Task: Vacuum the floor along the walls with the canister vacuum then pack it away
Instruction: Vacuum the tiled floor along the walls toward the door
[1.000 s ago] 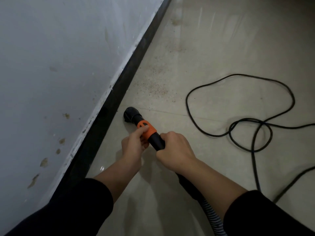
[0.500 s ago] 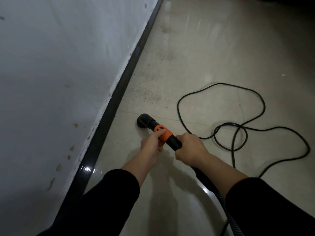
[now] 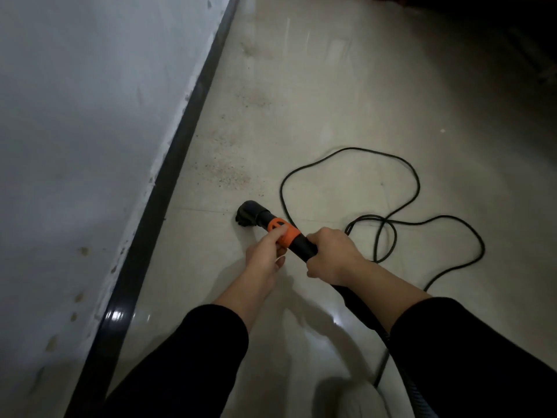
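Note:
A black vacuum nozzle (image 3: 250,213) with an orange collar (image 3: 284,232) touches the beige tiled floor, a short way right of the black skirting board (image 3: 168,182). My left hand (image 3: 265,251) grips the nozzle at the orange collar, thumb on top. Just behind it, my right hand (image 3: 331,256) is curled round the black tube. The tube runs back under my right arm into the hose (image 3: 358,306). A patch of fine brown grit (image 3: 229,173) lies on the floor just ahead of the nozzle. The canister itself is out of sight.
The white wall (image 3: 90,116) fills the left side above the skirting. A black power cable (image 3: 391,212) lies in loose loops on the floor to the right of the nozzle. More grit (image 3: 253,98) is scattered farther along the wall. The far right corner is dark.
The nozzle and both hands have shifted away from the skirting, to the right, and the view has swung so more floor ahead shows. Both hands keep their hold.

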